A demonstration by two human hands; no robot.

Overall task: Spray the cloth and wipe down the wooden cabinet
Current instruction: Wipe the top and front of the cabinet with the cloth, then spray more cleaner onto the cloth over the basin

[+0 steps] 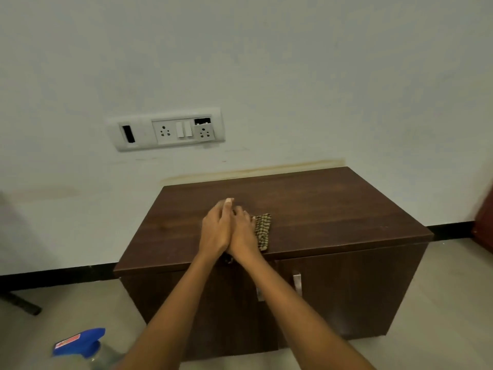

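Note:
A low dark wooden cabinet (333,209) stands against the wall. On its top near the front edge lies a folded brown-and-tan patterned cloth (263,231). My right hand (244,236) rests on the cloth's left part and covers most of it. My left hand (215,231) lies close against the right hand with its fingers stretched forward over the cabinet top. I cannot tell whether the left hand touches the cloth. A clear spray bottle with a blue trigger head (80,341) sits at the lower left, beside my left forearm.
The cabinet front has two doors with metal handles (297,285). A white socket and switch panel (166,130) is on the wall above. Pale floor tiles surround the cabinet; a dark bar (21,303) lies on the floor at left, reddish furniture (484,222) at the right edge.

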